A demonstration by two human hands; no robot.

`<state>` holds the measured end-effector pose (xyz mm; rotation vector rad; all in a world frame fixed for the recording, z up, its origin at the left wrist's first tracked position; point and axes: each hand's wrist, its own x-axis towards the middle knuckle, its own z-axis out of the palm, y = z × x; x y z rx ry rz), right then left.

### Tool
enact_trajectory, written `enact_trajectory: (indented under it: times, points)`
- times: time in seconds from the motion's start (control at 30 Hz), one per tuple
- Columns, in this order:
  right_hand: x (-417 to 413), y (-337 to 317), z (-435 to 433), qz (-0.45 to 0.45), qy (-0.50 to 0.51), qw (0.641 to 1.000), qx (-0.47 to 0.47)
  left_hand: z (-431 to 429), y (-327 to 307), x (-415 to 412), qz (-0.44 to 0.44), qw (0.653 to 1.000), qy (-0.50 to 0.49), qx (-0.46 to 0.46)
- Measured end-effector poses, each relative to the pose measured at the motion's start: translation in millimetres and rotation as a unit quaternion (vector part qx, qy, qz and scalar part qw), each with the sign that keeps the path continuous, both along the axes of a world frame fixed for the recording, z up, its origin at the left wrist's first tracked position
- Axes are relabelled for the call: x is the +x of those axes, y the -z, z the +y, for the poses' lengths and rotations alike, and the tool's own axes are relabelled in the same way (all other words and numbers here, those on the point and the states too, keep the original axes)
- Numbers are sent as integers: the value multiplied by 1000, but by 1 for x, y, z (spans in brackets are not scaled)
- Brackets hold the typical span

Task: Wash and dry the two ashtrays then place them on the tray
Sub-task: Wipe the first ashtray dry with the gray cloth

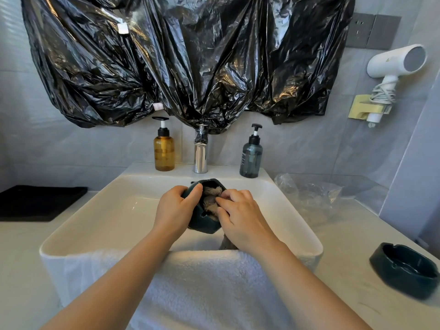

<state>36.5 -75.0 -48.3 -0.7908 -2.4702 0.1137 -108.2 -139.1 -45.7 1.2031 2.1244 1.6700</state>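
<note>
Two ashtrays, one in hand: the left hand grips the first ashtray tilted above the sink while the right hand pinches a cloth into its bowl, apparently drying; next, carrying it to the tray, then the second ashtray on the counter.

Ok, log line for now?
step: wipe ashtray | left hand: grips ashtray over sink | right hand: holds cloth inside | second ashtray: counter, right

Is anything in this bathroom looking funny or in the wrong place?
Yes. A crinkled black plastic sheet is taped across the wall above the sink, and its lowest fold drapes onto the top of the faucet. Crumpled clear plastic also lies on the counter right of the sink.
</note>
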Motion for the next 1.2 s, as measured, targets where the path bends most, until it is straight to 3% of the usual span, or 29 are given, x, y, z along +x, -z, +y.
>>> enact_trajectory:
  times: [0.2, 0.33, 0.6, 0.9, 1.2]
  points:
    - [-1, 0, -3, -22, -34, 998, -50, -1, -2, -4, -19, 1000, 4, 3]
    - [-1, 0, -3, 1, -18, 1000, 12, -2, -4, -1, -43, 999, 18, 18]
    - [-3, 0, -3, -23, -23, 999, 31, -8, -8, 4, -54, 997, 57, 25]
    - [-5, 2, 3, -46, -44, 997, -38, -4, -2, 0, -44, 996, 69, 23]
    - [-5, 3, 5, -10, -100, 988, -117, -6, -6, 4, -51, 996, 69, 2]
